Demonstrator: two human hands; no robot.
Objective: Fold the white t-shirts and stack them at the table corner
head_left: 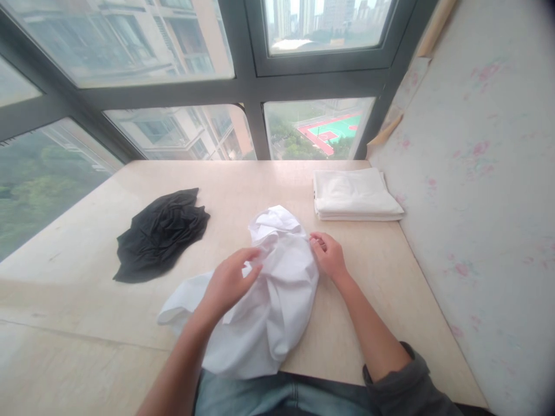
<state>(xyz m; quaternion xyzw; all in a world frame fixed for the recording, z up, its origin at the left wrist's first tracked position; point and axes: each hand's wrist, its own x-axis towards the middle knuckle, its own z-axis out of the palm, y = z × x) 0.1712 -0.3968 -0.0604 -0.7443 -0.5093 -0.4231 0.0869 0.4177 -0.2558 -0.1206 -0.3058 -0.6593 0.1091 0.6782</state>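
A crumpled white shirt [281,283] lies in front of me, with what looks like its collar at the far end. One loose part of it spreads out to the left, and its near end reaches the front edge of the surface. Over its left side is my left hand [232,280], thumb and fingers apart with no cloth gripped between them. At the shirt's right edge, near the top, my right hand [328,254] has its fingers curled together and appears to pinch the fabric. The fingertips' contact there is partly hidden.
A rumpled black garment [162,234] lies to the left on the pale surface [368,323]. Folded white cloths [355,195] are stacked at the back right, near the flowered wall [489,231]. Grey-framed windows [255,86] rise behind the surface.
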